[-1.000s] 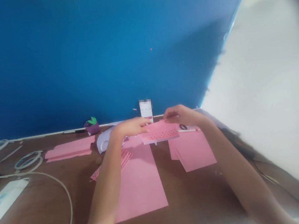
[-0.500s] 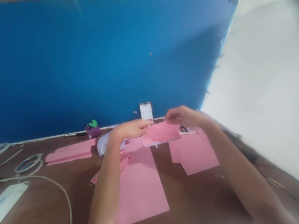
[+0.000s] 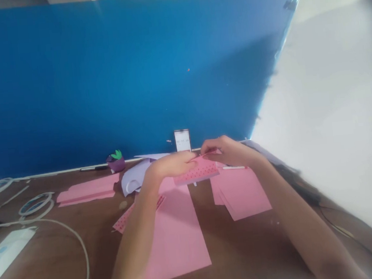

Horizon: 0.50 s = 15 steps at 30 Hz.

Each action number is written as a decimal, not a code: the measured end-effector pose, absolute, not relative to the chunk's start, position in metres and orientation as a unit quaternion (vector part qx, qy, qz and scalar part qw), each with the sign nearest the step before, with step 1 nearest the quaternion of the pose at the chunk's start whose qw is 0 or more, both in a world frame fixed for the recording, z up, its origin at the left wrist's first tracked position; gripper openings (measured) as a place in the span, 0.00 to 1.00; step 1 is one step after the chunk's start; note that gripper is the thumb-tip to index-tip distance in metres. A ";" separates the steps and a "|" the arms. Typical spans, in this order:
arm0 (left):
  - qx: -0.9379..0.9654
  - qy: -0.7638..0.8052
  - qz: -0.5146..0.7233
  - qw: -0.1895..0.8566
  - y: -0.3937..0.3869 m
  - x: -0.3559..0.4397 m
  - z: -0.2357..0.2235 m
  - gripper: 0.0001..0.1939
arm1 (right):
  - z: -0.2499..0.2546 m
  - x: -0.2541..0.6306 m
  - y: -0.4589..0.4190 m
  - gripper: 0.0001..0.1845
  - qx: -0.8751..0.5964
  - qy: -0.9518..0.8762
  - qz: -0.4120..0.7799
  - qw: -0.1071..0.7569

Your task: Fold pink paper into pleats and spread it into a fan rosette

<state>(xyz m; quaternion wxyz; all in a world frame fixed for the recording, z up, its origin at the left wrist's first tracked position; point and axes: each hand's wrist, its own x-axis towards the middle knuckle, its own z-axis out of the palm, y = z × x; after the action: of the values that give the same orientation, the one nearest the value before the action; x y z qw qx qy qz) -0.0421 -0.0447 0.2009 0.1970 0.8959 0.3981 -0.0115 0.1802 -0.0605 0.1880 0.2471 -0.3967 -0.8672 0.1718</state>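
Note:
My left hand [image 3: 177, 163] and my right hand [image 3: 225, 150] are both closed on a piece of pink paper [image 3: 197, 172] with a red-dotted band along its near edge. The paper is held up at the back of the table, my left hand at its left side and my right at its top right. Below it lies a large pink sheet [image 3: 178, 232], partly under my left forearm. Red-dotted pink strips [image 3: 124, 221] show beside that forearm. Several smaller pink sheets [image 3: 244, 193] lie under my right wrist, with a white pen-like stick [image 3: 234, 167] on them.
A phone [image 3: 182, 140] leans against the blue board [image 3: 117, 76]. Left of my hands are lilac paper [image 3: 136, 176], a purple pot with green leaves [image 3: 115, 161], folded pink paper [image 3: 88, 188], a tape roll [image 3: 36, 204] and a white cable [image 3: 80, 241]. Dark cables run along the right edge.
My hands have come closer together, and the dotted paper has shifted slightly left and tilted. A dark ring handle seen earlier by my right hand is now hidden.

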 end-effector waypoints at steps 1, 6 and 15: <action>0.897 0.400 -0.020 0.189 -0.045 -0.039 0.201 0.19 | 0.188 0.180 -0.061 0.09 -0.398 -0.866 0.172 0.248; 0.890 0.409 -0.022 0.202 -0.039 -0.043 0.197 0.18 | 0.186 0.180 -0.059 0.12 -0.408 -0.853 0.184 0.267; 0.880 0.417 0.029 0.224 -0.035 -0.048 0.194 0.23 | 0.186 0.176 -0.059 0.13 -0.400 -0.844 0.184 0.306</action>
<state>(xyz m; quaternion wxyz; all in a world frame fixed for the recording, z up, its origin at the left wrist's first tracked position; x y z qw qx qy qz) -0.0480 -0.0351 0.1942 0.2236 0.8803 0.4174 0.0292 0.1758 -0.0593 0.1855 0.3062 -0.3996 -0.8442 0.1843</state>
